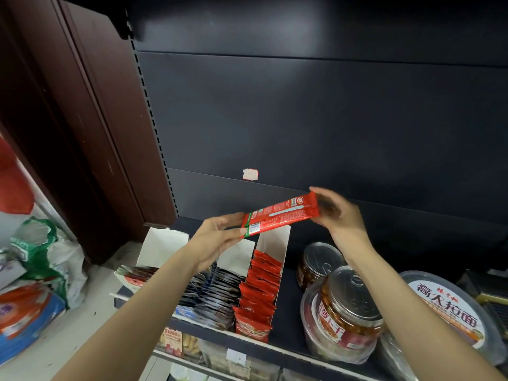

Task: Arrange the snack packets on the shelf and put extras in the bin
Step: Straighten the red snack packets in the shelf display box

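Observation:
A long red snack packet [280, 214] is held level above the shelf between both hands. My left hand [220, 237] pinches its left end with the green stripe. My right hand [338, 215] holds its right end with curled fingers. Below the packet stands a white display box [275, 240] filled with a row of small red packets [261, 287]. To its left, a second box holds dark blue and silver packets [214, 295], and a third box [162, 243] holds dark packets with red labels.
The dark shelf [288, 320] also carries two clear tubs with metal lids [346, 309], [319, 262] and an oval lidded container [445, 306] on the right. Bags and sacks [41, 259] lie on the floor at the left. A brown panel [90, 119] stands beside the shelf.

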The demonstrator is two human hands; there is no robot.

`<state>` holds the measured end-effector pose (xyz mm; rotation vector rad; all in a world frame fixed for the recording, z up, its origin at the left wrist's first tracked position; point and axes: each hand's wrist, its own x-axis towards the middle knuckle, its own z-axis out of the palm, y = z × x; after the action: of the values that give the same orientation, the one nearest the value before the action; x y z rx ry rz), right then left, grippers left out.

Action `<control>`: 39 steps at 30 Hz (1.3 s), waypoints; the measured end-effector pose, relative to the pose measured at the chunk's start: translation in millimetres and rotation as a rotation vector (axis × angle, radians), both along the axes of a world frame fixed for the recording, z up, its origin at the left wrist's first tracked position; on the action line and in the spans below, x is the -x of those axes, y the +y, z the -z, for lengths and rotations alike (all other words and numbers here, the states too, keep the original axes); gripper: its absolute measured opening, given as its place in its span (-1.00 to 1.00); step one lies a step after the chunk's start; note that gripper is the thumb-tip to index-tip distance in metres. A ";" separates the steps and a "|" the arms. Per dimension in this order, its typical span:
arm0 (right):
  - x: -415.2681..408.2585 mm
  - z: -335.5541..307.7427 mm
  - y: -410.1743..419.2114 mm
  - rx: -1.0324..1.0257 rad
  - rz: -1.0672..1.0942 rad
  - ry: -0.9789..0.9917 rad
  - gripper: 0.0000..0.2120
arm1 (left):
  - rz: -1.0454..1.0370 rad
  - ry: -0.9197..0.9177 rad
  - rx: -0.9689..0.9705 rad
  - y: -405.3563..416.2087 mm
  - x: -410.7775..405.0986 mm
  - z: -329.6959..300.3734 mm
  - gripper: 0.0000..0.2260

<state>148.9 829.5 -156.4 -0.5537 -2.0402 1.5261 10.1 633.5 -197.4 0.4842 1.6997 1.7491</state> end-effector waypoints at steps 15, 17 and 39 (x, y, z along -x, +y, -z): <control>16.8 15.5 17.3 -0.394 0.171 -0.207 -0.89 | 0.256 0.636 0.671 8.3 3.5 31.9 -0.30; 20.3 18.6 16.3 -0.388 0.160 -0.233 -0.87 | 0.293 0.692 0.732 10.4 6.5 39.7 -0.27; 84.8 77.2 24.6 -0.553 -0.102 -0.627 -0.90 | 0.397 0.847 0.894 17.1 21.3 39.2 -0.30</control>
<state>64.1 854.1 -233.6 -0.7685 -2.8555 0.8074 -11.2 650.6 -236.5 1.1051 2.4767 0.3616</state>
